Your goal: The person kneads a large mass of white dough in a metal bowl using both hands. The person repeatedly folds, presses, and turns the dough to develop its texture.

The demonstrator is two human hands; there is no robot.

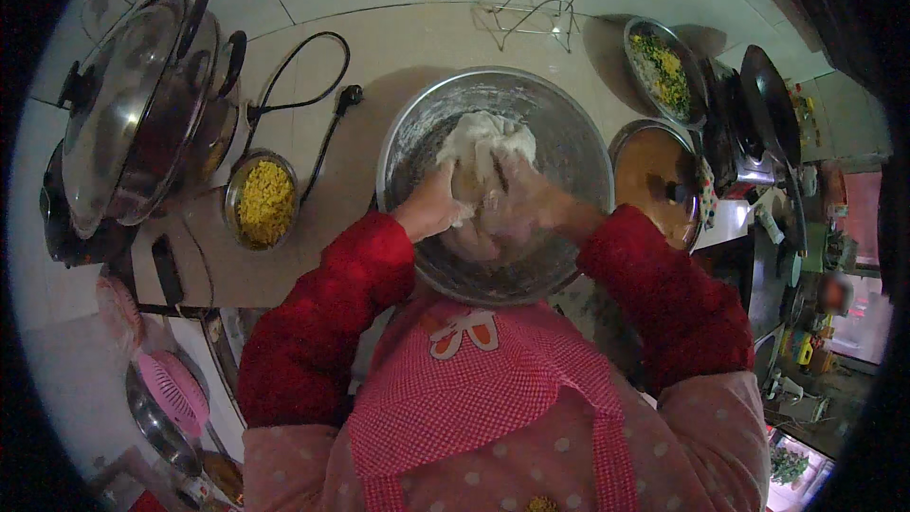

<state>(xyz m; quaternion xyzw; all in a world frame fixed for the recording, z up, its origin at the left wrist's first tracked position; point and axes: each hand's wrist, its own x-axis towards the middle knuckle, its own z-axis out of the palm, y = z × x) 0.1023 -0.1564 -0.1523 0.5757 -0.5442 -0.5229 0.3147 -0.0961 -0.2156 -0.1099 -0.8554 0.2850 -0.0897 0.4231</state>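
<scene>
A mass of pale dough [488,133] lies in a wide metal basin [580,128] right in front of me, and dry flour dusts the basin's inner wall. My left hand [434,201] presses into the dough from the left, its fingers curled around the near part. From the right, my right hand [529,197] grips the same dough; its fingers are somewhat blurred and partly sunk in it. Both hands are floury, and red sleeves cover my forearms.
At left stand a large lidded electric pot [133,114], a bowl of yellow crumbled food [265,201] and a black power cord [346,104]. Rightward are a lidded pan [654,175], a bowl of chopped greens [664,76] and a wok [770,100]. A wire rack [531,14] stands behind.
</scene>
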